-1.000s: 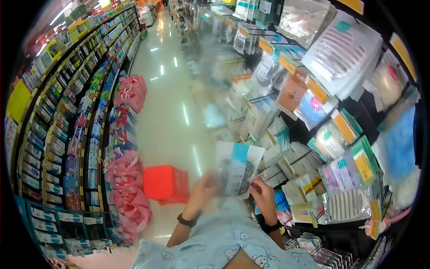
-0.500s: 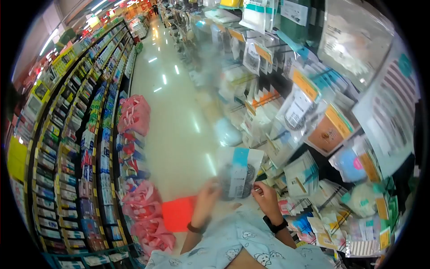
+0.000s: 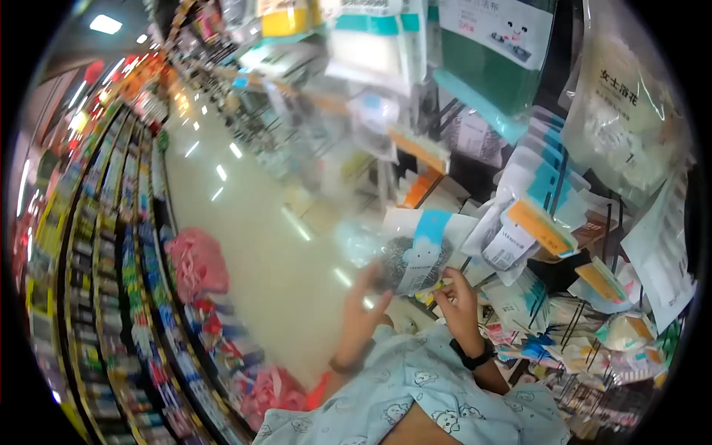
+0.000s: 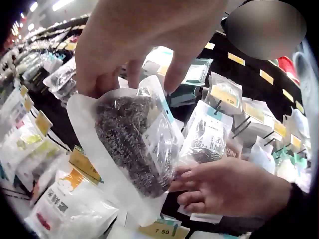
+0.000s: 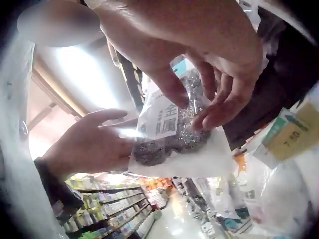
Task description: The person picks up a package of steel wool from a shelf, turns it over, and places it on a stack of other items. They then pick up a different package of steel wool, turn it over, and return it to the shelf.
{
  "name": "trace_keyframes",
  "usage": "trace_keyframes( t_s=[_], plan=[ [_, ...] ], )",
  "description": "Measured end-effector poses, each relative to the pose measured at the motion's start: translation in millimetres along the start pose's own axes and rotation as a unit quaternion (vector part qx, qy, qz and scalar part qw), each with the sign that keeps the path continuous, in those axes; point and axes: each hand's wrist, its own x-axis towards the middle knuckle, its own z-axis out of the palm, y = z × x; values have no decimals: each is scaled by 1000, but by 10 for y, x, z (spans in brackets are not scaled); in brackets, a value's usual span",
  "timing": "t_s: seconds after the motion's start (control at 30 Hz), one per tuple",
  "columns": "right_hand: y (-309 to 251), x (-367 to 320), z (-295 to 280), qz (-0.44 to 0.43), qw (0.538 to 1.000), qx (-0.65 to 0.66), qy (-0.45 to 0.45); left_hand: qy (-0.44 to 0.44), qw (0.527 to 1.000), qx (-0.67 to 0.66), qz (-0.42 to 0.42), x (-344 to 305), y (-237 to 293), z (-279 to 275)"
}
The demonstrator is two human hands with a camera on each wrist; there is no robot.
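Note:
A clear-and-white pack of metal scourers with a blue band is held up in front of the body, dark wiry coils showing through its film. My left hand holds its left side, the fingers partly behind the pack in the right wrist view. At its lower right corner, my right hand pinches the edge with thumb and fingertips. Close by on the right hangs a similar blue-banded pack behind an orange price tag. In the left wrist view, the scourers bulge between both hands.
A rack of hanging packets, among them a green cloth pack and a bath-puff bag, rises close on the right. The shiny aisle floor runs along the left, past pink bags and long stocked shelves.
The head view has swung towards the rack, whose packets now look nearer. The pack sits higher in view and tilts more. The red box on the floor has nearly left the view.

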Motion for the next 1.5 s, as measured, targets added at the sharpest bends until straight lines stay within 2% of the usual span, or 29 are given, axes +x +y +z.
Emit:
trace_keyframes(
  t_s=[0.17, 0.27, 0.37, 0.43, 0.53, 0.63, 0.7, 0.73, 0.8, 1.07, 1.13, 1.27, 1.5],
  plan=[
    [-113, 240, 123, 33, 993, -17, 111, -110, 993, -42, 26, 857, -306, -99],
    [-243, 349, 257, 58, 983, -1, 173, -192, 976, -103, 18, 1296, -300, -167],
    [-253, 453, 500, 61, 971, -46, 227, -267, 954, -138, -3, 1747, -287, -272],
    [-333, 527, 720, 54, 962, -46, 264, -297, 944, -142, -23, 1930, -300, -358],
    [-440, 599, 1015, 49, 950, -51, 305, -345, 918, -193, -35, 2178, 29, -389],
    [-655, 652, 1142, 34, 932, -70, 353, -358, 910, -206, -47, 2334, -145, -448],
    [-789, 666, 1207, 16, 913, -101, 395, -394, 890, -229, -29, 2382, -146, -461],
    [-861, 666, 1235, 8, 906, -73, 416, -421, 876, -235, -19, 2431, -148, -461],
    [-931, 626, 1289, 20, 875, -126, 468, -464, 853, -239, -4, 2478, -105, -405],
    [-1085, 626, 1281, 26, 842, -138, 521, -454, 856, -247, 24, 2449, -24, -255],
    [-1101, 657, 1237, 42, 839, -142, 524, -455, 857, -240, -2, 2476, 56, -191],
    [-1086, 674, 1223, 41, 841, -147, 519, -439, 868, -232, -24, 2479, 61, -141],
    [-1101, 693, 1138, 33, 854, -129, 503, -436, 855, -280, -15, 2464, -34, -223]
  ],
)
